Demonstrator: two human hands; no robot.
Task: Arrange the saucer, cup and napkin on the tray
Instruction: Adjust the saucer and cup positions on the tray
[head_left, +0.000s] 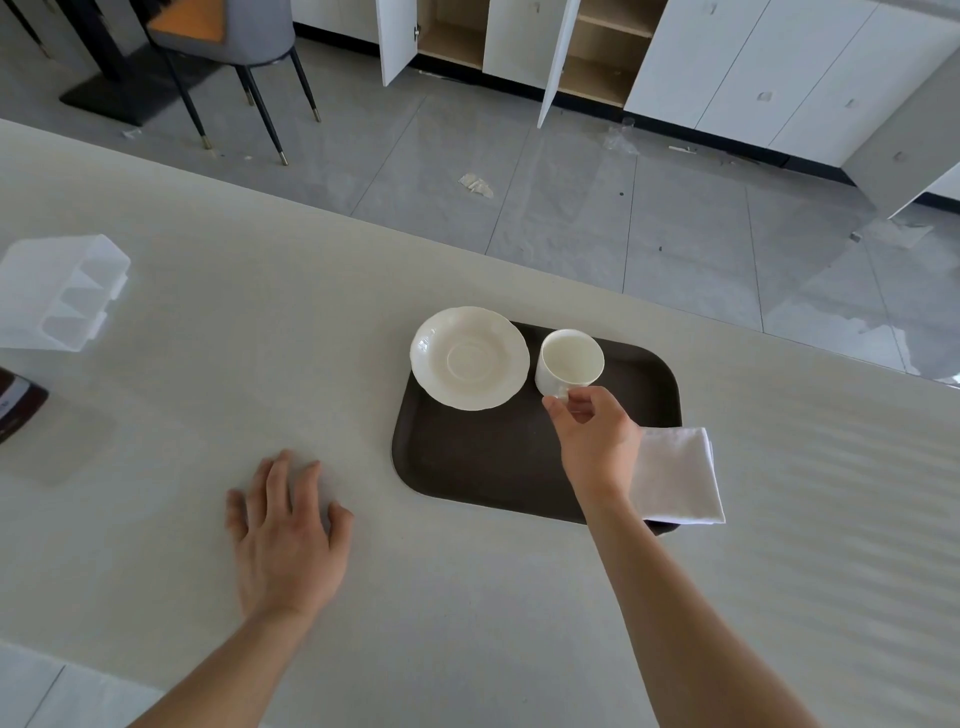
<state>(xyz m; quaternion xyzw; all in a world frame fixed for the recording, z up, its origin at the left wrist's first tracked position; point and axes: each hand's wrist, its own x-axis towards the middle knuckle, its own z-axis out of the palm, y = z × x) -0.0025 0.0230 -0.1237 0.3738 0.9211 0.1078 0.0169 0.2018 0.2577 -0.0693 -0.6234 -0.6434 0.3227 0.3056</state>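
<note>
A dark brown tray (483, 467) lies on the pale table. A cream saucer (469, 357) sits at the tray's far left corner, overhanging its edge. Just right of it an empty cream cup (570, 361) stands upright on the tray. My right hand (597, 439) pinches the cup's handle at its near side. A folded white napkin (680, 475) rests on the tray's right edge, partly hidden behind my right wrist and hanging over onto the table. My left hand (288, 530) lies flat on the table, left of the tray, fingers spread, holding nothing.
A clear plastic container (62, 291) sits at the table's far left, with a dark object (18, 402) near the left edge. The table's far edge runs diagonally behind the tray; beyond it are floor, a chair and open cabinets.
</note>
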